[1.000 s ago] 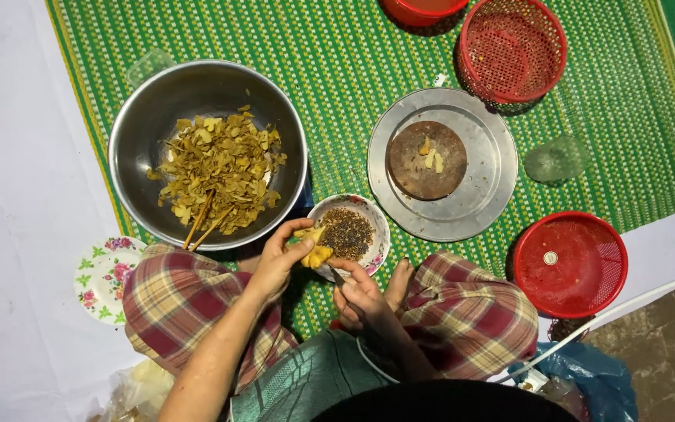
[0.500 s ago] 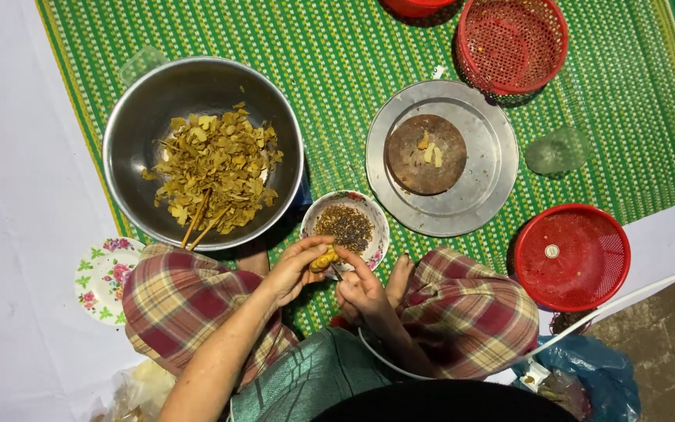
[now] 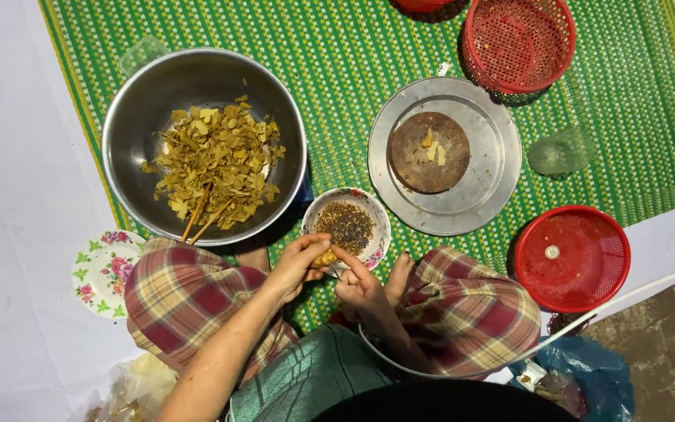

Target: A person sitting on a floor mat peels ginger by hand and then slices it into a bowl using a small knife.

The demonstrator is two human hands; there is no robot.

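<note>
My left hand (image 3: 296,264) and my right hand (image 3: 355,281) meet over my lap and both pinch a small yellow piece of food (image 3: 323,258). It sits just below a small floral bowl (image 3: 376,227) filled with dark seeds or spice. A big steel bowl (image 3: 134,133) to the upper left holds yellow-brown cut pieces (image 3: 216,160) and a pair of chopsticks (image 3: 201,220). I cannot tell whether the right hand also holds a tool.
A steel tray (image 3: 494,176) carries a round wooden board (image 3: 412,160) with a few yellow bits. Red plastic baskets stand at the upper right (image 3: 519,43) and lower right (image 3: 572,258). A floral plate (image 3: 103,270) lies at the left, on white cloth beside the green mat (image 3: 369,70).
My left hand came down from the floral bowl's rim with the yellow piece to meet the right hand over my lap. The view shifted slightly.
</note>
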